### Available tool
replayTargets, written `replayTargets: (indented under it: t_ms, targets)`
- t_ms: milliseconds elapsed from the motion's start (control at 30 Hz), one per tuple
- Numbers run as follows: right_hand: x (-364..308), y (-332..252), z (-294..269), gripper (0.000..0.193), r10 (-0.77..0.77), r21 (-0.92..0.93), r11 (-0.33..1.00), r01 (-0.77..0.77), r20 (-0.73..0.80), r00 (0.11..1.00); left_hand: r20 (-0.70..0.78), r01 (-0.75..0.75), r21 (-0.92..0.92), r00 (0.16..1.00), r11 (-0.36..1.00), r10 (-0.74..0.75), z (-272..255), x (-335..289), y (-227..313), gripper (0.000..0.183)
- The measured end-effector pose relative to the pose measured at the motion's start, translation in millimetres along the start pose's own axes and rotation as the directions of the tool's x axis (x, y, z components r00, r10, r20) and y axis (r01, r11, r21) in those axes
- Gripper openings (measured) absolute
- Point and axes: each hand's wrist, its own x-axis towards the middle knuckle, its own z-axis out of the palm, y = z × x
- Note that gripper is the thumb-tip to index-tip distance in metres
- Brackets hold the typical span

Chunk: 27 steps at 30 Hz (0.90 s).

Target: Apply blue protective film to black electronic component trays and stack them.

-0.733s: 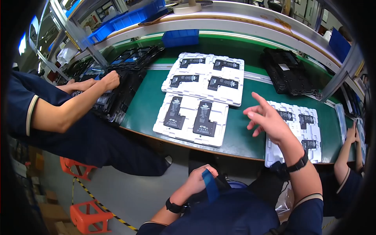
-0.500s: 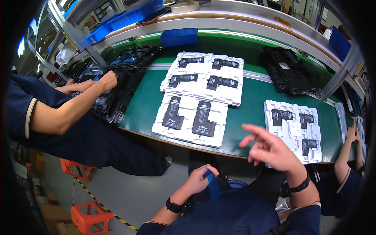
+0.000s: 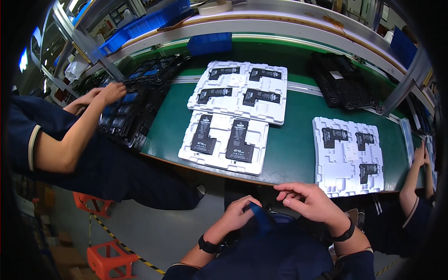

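Observation:
My left hand (image 3: pixel 235 215) is low in front of my body, closed on a strip of blue see-through film (image 3: pixel 261 218) that hangs from its fingertips. Just to its right, by the table's front edge, is my right hand (image 3: pixel 308 200), fingers loosely bent and apart, with nothing visible in it. Beyond the hands lies a white molded tray (image 3: pixel 259 158) with two black L-shaped batteries (image 3: pixel 240 141). A second white tray (image 3: pixel 273 112) overlaps its far edge and carries several similar batteries (image 3: pixel 261 96). On the right, another white tray (image 3: pixel 337 173) holds three batteries (image 3: pixel 368 172).
At the left a co-worker's hands (image 3: pixel 109 93) are over stacked black trays (image 3: pixel 135 109). More black trays (image 3: pixel 343 86) lie at the back right. Another person's hands (image 3: pixel 421 154) show at the far right. A shelf (image 3: pixel 280 23) spans the back. Orange stools (image 3: pixel 109 261) stand on the floor.
My right hand has come down and left from near the right tray toward my left hand, its fingers curling in. The co-worker's hands at the left have shifted left.

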Motion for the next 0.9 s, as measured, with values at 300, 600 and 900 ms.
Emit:
replayTargets:
  t_ms: [300, 600, 900]
  targets:
    - [5, 10, 5, 0.032, -0.111, -0.130, 0.986, 0.105, -0.046, 0.993, -0.040, -0.011, 0.045, 0.999, 0.999, 0.013, -2, -4, -1, 0.011]
    - [-3, 4, 5, 0.046, -0.125, -0.206, 0.969, 0.134, 0.057, 0.991, -0.054, -0.037, 0.036, 0.998, 0.999, 0.039, 3, -3, 7, 0.012]
    - [-12, 19, 7, 0.072, 0.010, -0.299, 0.952, 0.066, 0.245, 0.969, -0.060, -0.135, 0.069, 0.989, 0.988, 0.139, 11, -2, 33, 0.006]
